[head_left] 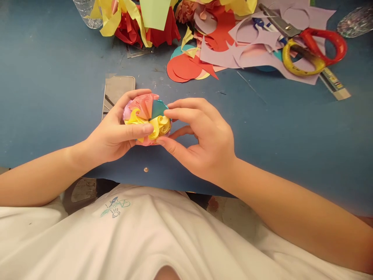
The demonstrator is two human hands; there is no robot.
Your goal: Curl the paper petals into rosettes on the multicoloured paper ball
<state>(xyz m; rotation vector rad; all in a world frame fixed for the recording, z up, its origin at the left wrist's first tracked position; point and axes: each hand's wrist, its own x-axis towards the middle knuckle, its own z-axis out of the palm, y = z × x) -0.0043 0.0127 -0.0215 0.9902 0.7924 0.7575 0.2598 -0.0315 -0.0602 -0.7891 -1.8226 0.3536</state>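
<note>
A round ball of folded and curled paper point(142, 107), in pink, yellow, teal and lilac, is held above the near edge of the blue table point(58, 77). My left hand point(113, 130) wraps around its left side, the thumb lying across the yellow curls. On the other side, my right hand point(204, 134) grips the ball with its fingertips at the teal part and its thumb low by the yellow curls. The ball's underside and far side are hidden by the fingers.
A phone point(119, 87) lies behind my left hand. Scissors point(303, 46) rest on lilac paper scraps point(247, 54) at the back right, near a cutter blade point(335, 83). Red paper circles point(182, 70), crumpled paper point(128, 29) and a plastic bottle point(91, 17) are further back.
</note>
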